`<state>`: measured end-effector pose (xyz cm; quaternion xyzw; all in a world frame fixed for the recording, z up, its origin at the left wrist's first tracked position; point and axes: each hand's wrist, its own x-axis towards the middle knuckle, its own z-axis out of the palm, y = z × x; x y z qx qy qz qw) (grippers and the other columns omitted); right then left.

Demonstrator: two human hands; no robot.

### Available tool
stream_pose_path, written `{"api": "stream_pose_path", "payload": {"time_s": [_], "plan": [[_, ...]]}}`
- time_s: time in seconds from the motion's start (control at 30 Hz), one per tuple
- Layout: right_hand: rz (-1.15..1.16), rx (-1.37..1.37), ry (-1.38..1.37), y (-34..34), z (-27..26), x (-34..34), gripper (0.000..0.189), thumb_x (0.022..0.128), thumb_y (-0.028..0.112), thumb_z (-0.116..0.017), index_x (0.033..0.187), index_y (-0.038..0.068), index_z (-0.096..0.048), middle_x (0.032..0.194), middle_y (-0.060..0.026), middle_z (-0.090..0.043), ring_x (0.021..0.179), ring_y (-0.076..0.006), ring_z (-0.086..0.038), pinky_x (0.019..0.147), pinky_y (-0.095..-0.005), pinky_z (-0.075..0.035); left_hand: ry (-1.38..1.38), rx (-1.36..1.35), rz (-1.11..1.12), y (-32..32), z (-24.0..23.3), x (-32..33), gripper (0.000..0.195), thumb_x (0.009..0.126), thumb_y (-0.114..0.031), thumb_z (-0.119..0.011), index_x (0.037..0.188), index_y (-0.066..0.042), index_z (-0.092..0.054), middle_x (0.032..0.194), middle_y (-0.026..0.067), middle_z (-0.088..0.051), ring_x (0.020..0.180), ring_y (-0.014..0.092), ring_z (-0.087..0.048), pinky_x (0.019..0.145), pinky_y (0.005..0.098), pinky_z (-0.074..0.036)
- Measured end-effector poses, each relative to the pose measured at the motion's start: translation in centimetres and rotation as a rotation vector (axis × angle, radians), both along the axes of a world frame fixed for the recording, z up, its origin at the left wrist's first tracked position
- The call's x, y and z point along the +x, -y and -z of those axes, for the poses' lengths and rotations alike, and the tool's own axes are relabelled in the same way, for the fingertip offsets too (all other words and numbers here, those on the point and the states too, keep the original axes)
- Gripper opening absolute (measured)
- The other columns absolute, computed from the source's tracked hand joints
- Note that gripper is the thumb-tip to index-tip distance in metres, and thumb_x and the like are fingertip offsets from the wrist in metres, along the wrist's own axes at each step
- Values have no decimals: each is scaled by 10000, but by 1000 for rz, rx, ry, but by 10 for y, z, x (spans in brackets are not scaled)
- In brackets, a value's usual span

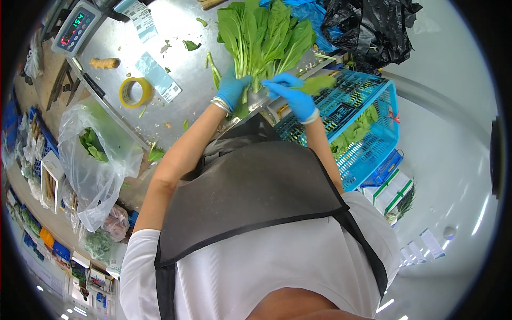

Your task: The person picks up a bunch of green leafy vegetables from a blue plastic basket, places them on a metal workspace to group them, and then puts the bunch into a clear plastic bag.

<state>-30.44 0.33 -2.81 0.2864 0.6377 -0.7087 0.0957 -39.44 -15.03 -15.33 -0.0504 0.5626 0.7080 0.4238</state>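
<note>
My left hand, in a blue glove, grips pale stalks at the near side of a pile of leafy greens on the metal table. A loose leaf hangs just below that hand. My right hand, also gloved in blue, is to the right of the stalks with its fingers pinched together. A single leaf, blurred, sticks out from these fingers to the right, over the rim of a blue plastic crate.
The blue crate at my right holds more greens. A digital scale, tape roll, ginger root and printed labels are on the metal table. A clear bag hangs left; a black bag lies far right.
</note>
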Motion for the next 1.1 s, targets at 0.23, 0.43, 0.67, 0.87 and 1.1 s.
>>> {"api": "stream_pose_path", "payload": {"time_s": [0.23, 0.43, 0.67, 0.87, 1.1], "plan": [[507, 89, 214, -121, 59, 112, 438, 813, 232, -740, 1131, -29, -590, 832, -75, -648, 673, -147, -607, 617, -268, -496, 341, 139, 83, 4, -21, -26, 313, 857, -100, -685, 1141, -11, -590, 988, 72, -667, 849, 156, -641, 775, 308, -529], [457, 369, 190, -37, 43, 57, 408, 882, 189, -660, 1250, 36, -575, 1021, -94, -643, 792, -136, -630, 664, -267, -535, 366, 40, 231, 11, -15, -58, 368, 828, -188, -739, 1105, 21, -618, 957, 86, -688, 781, 167, -663, 707, 292, -536], [109, 978, -63, 49, 69, -24, 620, 819, 200, -680, 1370, 40, -443, 1305, -230, -504, 1176, -384, -507, 996, -426, -416, 260, 17, 267, -8, -30, -49, 437, 839, -264, -728, 1155, 11, -604, 1039, 85, -668, 860, 151, -643, 760, 287, -524], [-47, 774, -283, 89, 32, -48, 621, 842, 138, -584, 1411, 25, -363, 1399, -237, -407, 1225, -397, -458, 1037, -429, -388, 577, 373, -20, 36, 17, -46, 444, 953, -313, -573, 1325, -82, -499, 1213, 65, -599, 1086, 206, -582, 937, 346, -483], [586, 565, 67, 24, 66, -8, 432, 860, 210, -639, 1242, 24, -556, 1213, -169, -601, 982, -291, -633, 887, -366, -486, 719, 456, -7, 29, -1, -51, 459, 907, -262, -636, 1304, -74, -505, 1162, 123, -622, 1009, 279, -623, 874, 424, -527]]}}
